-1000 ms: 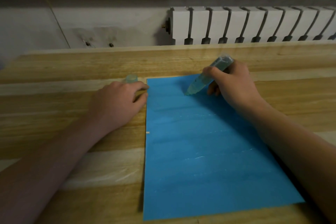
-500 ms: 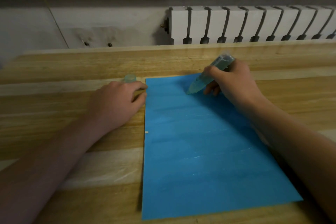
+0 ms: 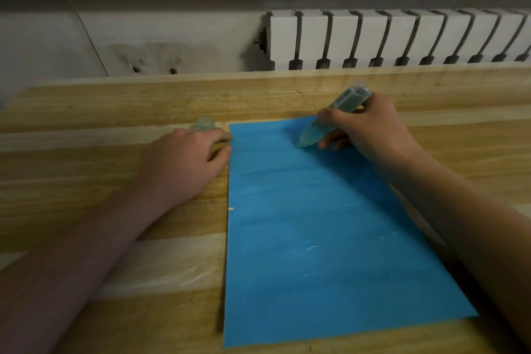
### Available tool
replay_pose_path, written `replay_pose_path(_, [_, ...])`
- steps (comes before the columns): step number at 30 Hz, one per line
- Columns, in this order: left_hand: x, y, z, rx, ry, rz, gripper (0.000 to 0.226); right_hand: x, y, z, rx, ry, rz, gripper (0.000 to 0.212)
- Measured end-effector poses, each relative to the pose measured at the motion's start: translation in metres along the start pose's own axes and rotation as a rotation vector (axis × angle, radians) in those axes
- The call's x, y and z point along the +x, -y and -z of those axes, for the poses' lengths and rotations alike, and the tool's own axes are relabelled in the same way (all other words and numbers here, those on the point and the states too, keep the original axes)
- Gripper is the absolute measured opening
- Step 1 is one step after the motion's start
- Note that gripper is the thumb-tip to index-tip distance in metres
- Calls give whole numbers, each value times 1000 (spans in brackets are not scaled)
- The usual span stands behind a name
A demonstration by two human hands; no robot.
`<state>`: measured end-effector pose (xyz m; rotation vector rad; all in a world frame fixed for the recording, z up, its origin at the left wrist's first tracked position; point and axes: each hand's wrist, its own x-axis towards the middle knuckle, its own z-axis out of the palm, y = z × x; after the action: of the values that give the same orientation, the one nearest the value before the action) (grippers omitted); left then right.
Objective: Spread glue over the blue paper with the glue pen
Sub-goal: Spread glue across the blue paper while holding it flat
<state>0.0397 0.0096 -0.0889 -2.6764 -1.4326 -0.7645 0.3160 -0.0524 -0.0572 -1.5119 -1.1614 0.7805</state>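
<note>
The paper (image 3: 316, 238) looks thin, light and limp, likely to slide or wrinkle under the nib, so it wants pinning at an edge; it lies flat towards the desk's (image 3: 115, 112) front edge; the left hand (image 3: 184, 164) rests at its far left corner, fingers loosely curled, holding nothing; the right hand (image 3: 370, 129) grips the tilted pen (image 3: 330, 121) mid-barrel, tip on the paper near its far edge.

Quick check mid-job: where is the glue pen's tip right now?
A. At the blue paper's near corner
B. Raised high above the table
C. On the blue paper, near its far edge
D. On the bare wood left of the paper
C: the right hand grips the glue pen tilted, its tip down on the blue paper close to the far edge.
</note>
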Motion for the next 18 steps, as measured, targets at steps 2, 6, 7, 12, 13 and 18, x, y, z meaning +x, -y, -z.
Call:
replay_pose_path(2, [0, 0, -1, 3, 0, 1, 32, -1, 1, 1, -9, 8, 5, 18])
replay_pose_path(6, [1, 1, -2, 6, -9, -3, 31, -1, 3, 0, -57, 7, 33, 15])
replay_pose_path(7, [0, 1, -2, 7, -14, -2, 31, -1, 4, -1, -64, 10, 39, 15])
replay_pose_path(12, [1, 1, -3, 8, -4, 7, 33, -2, 4, 1, -55, 12, 46, 16])
replay_pose_path(13, [1, 2, -3, 4, 4, 14, 33, -2, 3, 1, -38, 8, 39, 18])
replay_pose_path(18, [1, 0, -2, -8, 22, 33, 33, -2, 2, 2, 26, 5, -8, 25])
